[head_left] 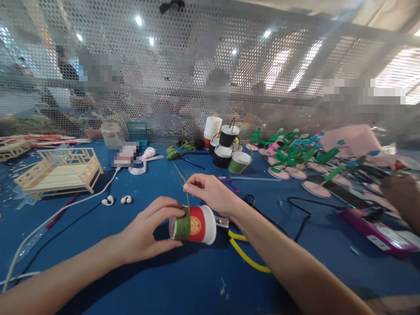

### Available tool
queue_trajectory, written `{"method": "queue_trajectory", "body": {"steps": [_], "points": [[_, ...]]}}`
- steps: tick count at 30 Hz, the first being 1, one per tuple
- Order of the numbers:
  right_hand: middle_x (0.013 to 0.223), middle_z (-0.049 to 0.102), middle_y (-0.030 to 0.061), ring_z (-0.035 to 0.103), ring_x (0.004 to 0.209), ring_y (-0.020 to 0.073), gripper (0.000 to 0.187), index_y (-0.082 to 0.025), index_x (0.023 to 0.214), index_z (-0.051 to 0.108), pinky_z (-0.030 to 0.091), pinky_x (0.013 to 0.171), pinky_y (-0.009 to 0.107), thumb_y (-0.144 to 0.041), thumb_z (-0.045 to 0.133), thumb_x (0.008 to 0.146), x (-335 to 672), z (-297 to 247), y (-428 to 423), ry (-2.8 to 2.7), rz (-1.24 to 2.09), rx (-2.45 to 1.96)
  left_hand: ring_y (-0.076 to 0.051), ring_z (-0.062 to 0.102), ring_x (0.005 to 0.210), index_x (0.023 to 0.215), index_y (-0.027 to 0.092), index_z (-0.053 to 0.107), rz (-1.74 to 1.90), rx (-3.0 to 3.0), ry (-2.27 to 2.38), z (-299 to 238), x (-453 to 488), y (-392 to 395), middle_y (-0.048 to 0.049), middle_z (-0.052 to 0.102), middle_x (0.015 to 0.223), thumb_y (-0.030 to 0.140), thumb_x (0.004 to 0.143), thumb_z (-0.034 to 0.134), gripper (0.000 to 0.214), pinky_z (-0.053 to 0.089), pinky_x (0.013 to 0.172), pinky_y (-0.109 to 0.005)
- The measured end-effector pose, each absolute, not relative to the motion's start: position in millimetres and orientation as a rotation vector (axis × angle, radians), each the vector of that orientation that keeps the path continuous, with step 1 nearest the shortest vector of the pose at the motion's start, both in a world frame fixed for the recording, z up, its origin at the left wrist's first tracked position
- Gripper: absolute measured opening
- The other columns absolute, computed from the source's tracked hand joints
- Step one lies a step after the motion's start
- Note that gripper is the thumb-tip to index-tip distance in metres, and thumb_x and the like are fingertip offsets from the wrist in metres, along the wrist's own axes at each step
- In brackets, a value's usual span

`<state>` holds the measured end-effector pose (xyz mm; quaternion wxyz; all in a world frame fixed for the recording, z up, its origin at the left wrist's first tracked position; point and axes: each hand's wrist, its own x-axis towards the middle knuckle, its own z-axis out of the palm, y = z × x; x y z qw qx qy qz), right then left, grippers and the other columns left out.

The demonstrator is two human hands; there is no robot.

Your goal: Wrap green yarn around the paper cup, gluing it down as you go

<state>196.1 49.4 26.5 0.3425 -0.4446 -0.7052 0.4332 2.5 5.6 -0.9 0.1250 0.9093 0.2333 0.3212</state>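
Paper cup (198, 227) held sideways near 6 o'clock in view, base toward 9, rim toward 3; can't tell if it touches the table (147, 280). Left hand (152, 227) half-curled, thumb and fingers gripping the wrapped base end. Right hand (205, 190) pinched nearly closed on a strand (179, 171) running to the yarn ball (172, 152) at the cup's 11 o'clock.

Risks: slack strand could loosen or gap the turns; the taper may let them slip off the narrow base; hard squeezing could dent the wall. Scissors (251, 258) just beside the rim, handles toward 4, could get bumped.

Materials: smooth red card, gold print, white rim; fuzzy matte green yarn, tight bands; curved yellow handles, shiny metal.
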Motion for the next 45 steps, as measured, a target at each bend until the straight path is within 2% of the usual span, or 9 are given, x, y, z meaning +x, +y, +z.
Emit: {"method": "queue_trajectory", "body": {"steps": [9,15,19,22,25,26,31,45], "points": [[0.067,0.054,-0.0013,0.047,0.063,0.0111,0.012,-0.016,0.069,0.054,0.038,0.062,0.026,-0.025,0.052,0.076,194.8,24.7,46.5,-1.901,1.138,-1.191,-0.023,0.051,0.104,0.112,0.016,0.046,1.035,2.752,0.582,0.4,3.8,3.8,-0.0141,0.053,0.106,0.024,0.082,0.057,0.033,0.048,0.087,-0.040],[0.076,0.058,0.0027,0.053,0.072,0.0136,0.013,-0.016,0.074,0.051,0.040,0.067,0.027,-0.025,0.045,0.083,195.4,25.9,41.1,-2.011,1.216,-1.176,-0.024,0.048,0.108,0.111,0.014,0.047,1.090,2.884,0.504,2.3,5.3,4.5,-0.0145,0.054,0.106,0.014,0.083,0.054,0.029,0.049,0.087,-0.040],[0.078,0.056,0.0024,0.051,0.074,0.0138,0.013,-0.017,0.077,0.049,0.038,0.068,0.028,-0.023,0.042,0.085,197.0,27.4,39.2,-2.123,1.100,-1.187,-0.024,0.046,0.110,0.113,0.015,0.046,1.092,2.917,0.498,-2.0,4.9,6.3,-0.0140,0.052,0.108,0.010,0.084,0.050,0.029,0.048,0.088,-0.040],[0.068,0.049,-0.0022,0.046,0.065,0.0120,0.013,-0.019,0.073,0.045,0.036,0.064,0.026,-0.022,0.042,0.085,197.1,27.5,38.3,-2.145,1.004,-1.212,-0.026,0.045,0.113,0.118,0.017,0.042,1.046,2.845,0.582,-6.0,3.3,7.5,-0.0151,0.048,0.115,0.020,0.084,0.055,0.037,0.045,0.091,-0.044],[0.066,0.045,-0.0035,0.042,0.062,0.0113,0.014,-0.020,0.071,0.041,0.035,0.061,0.026,-0.021,0.041,0.085,195.3,26.1,35.9,-2.150,0.889,-1.206,-0.029,0.047,0.111,0.121,0.017,0.039,0.999,2.607,0.824,-6.4,3.1,7.8,-0.0169,0.046,0.119,0.044,0.073,0.064,0.060,0.045,0.090,-0.047],[0.067,0.045,-0.0031,0.042,0.062,0.0115,0.013,-0.020,0.071,0.041,0.034,0.061,0.026,-0.020,0.041,0.085,194.2,25.4,34.9,-2.152,0.839,-1.204,-0.029,0.050,0.107,0.119,0.016,0.041,0.973,2.500,0.898,-5.9,3.7,7.7,-0.0160,0.048,0.115,0.048,0.071,0.065,0.062,0.047,0.087,-0.045],[0.070,0.048,-0.0007,0.045,0.063,0.0129,0.010,-0.020,0.074,0.043,0.035,0.061,0.027,-0.018,0.041,0.084,188.7,21.9,30.2,-2.152,0.676,-1.213,-0.019,0.061,0.085,0.107,0.016,0.045,0.842,2.071,0.979,-3.4,8.6,6.3,-0.0078,0.060,0.096,0.036,0.079,0.058,0.037,0.053,0.074,-0.034],[0.072,0.051,-0.0008,0.048,0.068,0.0122,0.011,-0.019,0.070,0.046,0.037,0.063,0.026,-0.017,0.047,0.081,190.2,27.7,29.0,-2.101,0.783,-1.120,-0.020,0.053,0.088,0.106,0.016,0.046,0.894,2.256,0.902,-4.9,7.1,6.8,-0.0083,0.052,0.098,0.034,0.078,0.060,0.036,0.048,0.077,-0.035]]}}
